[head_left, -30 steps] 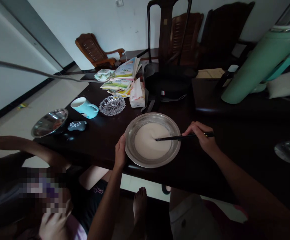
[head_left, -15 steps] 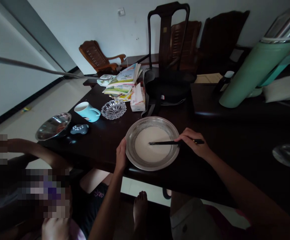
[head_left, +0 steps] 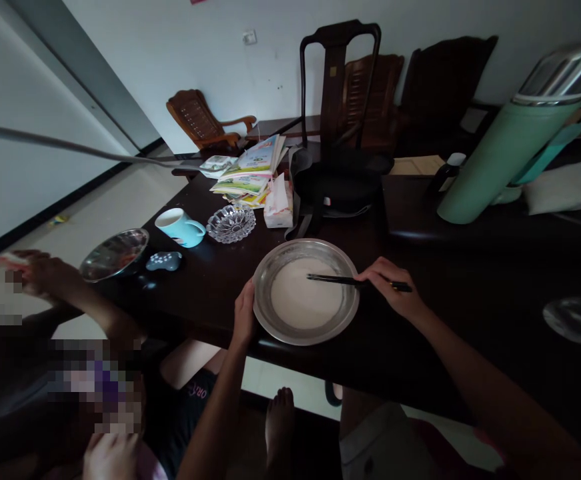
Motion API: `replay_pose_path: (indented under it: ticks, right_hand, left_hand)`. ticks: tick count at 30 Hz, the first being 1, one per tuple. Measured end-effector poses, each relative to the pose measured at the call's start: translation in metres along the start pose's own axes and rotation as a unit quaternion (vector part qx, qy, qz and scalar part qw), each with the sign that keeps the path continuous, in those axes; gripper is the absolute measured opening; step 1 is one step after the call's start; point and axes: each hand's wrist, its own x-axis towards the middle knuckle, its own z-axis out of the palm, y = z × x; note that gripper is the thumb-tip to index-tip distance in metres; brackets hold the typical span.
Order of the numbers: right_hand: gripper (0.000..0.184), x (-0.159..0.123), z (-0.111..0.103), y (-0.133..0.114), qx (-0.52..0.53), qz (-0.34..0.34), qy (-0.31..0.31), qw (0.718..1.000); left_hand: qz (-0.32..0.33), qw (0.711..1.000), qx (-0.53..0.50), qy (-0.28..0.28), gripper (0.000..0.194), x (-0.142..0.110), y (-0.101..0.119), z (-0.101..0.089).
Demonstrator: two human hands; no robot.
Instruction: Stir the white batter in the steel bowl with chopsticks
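Observation:
A metal bowl (head_left: 265, 310) of whitish liquid (head_left: 304, 300) stands near the front edge of the dark table. My left hand (head_left: 244, 310) grips its left rim, with the fingers mostly hidden against the outer wall. On the other side, my right hand (head_left: 389, 285) is closed around a pair of black chopsticks (head_left: 337, 279). They lie slantwise over the right rim, and their tips are at the liquid in the bowl's far half. Whether the tips are dipped in or just above the surface, I cannot tell.
To the left are a crystal dish (head_left: 231, 224), a light-blue mug (head_left: 180, 228), a grey patterned object (head_left: 164, 261) and another metal bowl (head_left: 115, 255). Behind stand a tissue pack (head_left: 279, 208), books (head_left: 253, 170) and a black bag (head_left: 340, 183). A green thermos (head_left: 510, 160) leans into view. Another person's arm (head_left: 90, 300) is at left.
The chopstick tips have moved from the middle of the liquid toward its far side. My left hand stays on the rim. At the left, the other person's hand has come up into view.

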Motion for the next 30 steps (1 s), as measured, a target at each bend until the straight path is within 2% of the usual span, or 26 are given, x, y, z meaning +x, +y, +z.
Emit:
replay_pose_path:
  ticks: [2,4,8,13,18,20,23,25,28,30]
  right_hand:
    - [0.033,-0.0006,-0.0014,0.0002,0.020,0.026,0.023,0.999]
    - [0.035,-0.0010,-0.0009,-0.0001,0.038,0.030,0.015,0.999]
    - [0.023,-0.0002,0.0026,-0.0020,0.021,-0.002,-0.022,1.000]
    - [0.033,-0.0002,0.0009,-0.0024,0.046,0.041,0.019,0.998]
    - [0.023,-0.0006,0.0032,-0.0022,0.023,0.011,-0.033,0.999]
    - [0.022,-0.0005,0.0025,-0.0017,0.012,0.009,-0.018,1.000]
    - [0.032,-0.0013,0.0005,-0.0011,0.030,0.039,0.018,0.999]
    - [0.034,-0.0019,0.0012,-0.0015,0.045,0.044,0.008,0.998]
    - [0.027,-0.0018,0.0036,-0.0031,0.031,0.023,-0.035,0.999]
    - [0.024,-0.0012,0.0036,-0.0039,0.013,0.020,-0.030,0.999]
  left_hand:
    - [-0.001,1.000,0.004,0.000,0.049,-0.0004,0.0011,-0.0002]
    - [-0.002,1.000,0.005,0.002,0.049,-0.0004,0.0014,-0.0005]
    - [-0.001,1.000,0.001,-0.002,0.050,0.0002,0.0002,-0.0011]
    - [0.008,1.000,0.002,-0.009,0.049,-0.0003,0.0020,-0.0009]
    - [0.004,1.000,0.001,0.000,0.050,-0.0009,0.0029,0.0001]
    - [0.004,1.000,0.000,0.001,0.050,-0.0012,0.0023,0.0003]
    - [0.004,1.000,-0.002,0.001,0.049,-0.0015,0.0017,0.0004]
    - [0.000,1.000,-0.004,0.000,0.049,-0.0014,0.0014,0.0005]
    - [0.002,1.000,-0.005,0.000,0.049,-0.0008,0.0006,0.0004]
    - [0.008,1.000,-0.002,-0.002,0.049,-0.0005,0.0004,0.0004]
